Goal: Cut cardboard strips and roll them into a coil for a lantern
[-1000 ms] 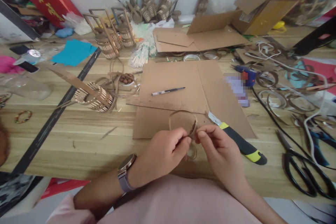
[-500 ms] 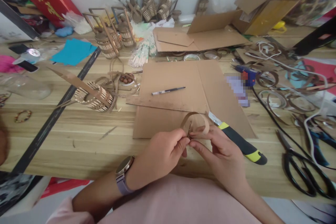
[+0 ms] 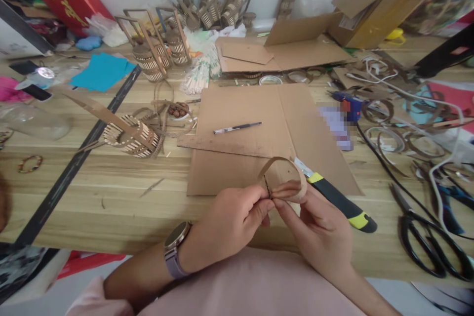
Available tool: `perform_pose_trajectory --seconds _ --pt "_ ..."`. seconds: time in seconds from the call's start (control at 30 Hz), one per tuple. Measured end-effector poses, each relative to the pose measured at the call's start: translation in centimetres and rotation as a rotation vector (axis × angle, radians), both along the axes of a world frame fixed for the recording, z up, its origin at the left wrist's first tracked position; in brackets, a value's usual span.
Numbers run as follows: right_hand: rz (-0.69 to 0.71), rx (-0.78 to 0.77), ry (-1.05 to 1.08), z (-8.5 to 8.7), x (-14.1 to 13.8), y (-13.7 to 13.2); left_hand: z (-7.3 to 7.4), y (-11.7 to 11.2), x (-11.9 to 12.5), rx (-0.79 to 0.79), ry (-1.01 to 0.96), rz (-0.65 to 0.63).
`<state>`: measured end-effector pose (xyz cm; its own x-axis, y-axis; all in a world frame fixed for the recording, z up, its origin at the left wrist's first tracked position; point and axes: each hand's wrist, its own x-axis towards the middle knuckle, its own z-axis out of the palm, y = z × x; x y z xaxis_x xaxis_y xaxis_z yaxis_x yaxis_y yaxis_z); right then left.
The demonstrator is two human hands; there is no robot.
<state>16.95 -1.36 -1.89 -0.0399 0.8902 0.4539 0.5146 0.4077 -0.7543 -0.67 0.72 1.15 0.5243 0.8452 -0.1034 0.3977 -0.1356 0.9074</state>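
Both my hands pinch a thin brown cardboard strip (image 3: 292,169) curled into a loop, just above the near edge of the wooden table (image 3: 111,192). My left hand (image 3: 229,219), with a watch on its wrist, grips the strip's end with thumb and forefinger. My right hand (image 3: 314,227) pinches the same spot from the right, its fingers inside the loop. The loop arches up over my right fingers. A utility knife (image 3: 336,200) with a black and yellow handle lies right beside my right hand on a flat cardboard sheet (image 3: 259,128).
A pen (image 3: 237,128) lies on the cardboard sheet. Black scissors (image 3: 425,237) and cables sit at the right, with a blue glue gun (image 3: 350,106) further back. Slatted cardboard baskets (image 3: 129,136) stand left and behind. A long black ruler (image 3: 74,168) crosses the left side.
The cardboard loop has swung from left of my fingertips over to the right, above my right hand. My hands stay pinched together at nearly the same place.
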Motion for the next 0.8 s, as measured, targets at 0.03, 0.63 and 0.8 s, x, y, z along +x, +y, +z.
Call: perform_pose_trajectory --seconds 0.03,0.63,0.8 --pt "-0.001 0.004 0.001 -0.09 0.02 -0.05 0.0 -0.06 0.02 0.011 0.002 -0.003" --pt "0.038 -0.038 0.101 -0.62 -0.03 -0.21 0.19 0.03 -0.44 -0.012 -0.014 -0.037" --pt "0.058 0.092 -0.077 -0.44 0.1 -0.13 0.13 0.23 -0.3 -0.015 0.009 -0.008"
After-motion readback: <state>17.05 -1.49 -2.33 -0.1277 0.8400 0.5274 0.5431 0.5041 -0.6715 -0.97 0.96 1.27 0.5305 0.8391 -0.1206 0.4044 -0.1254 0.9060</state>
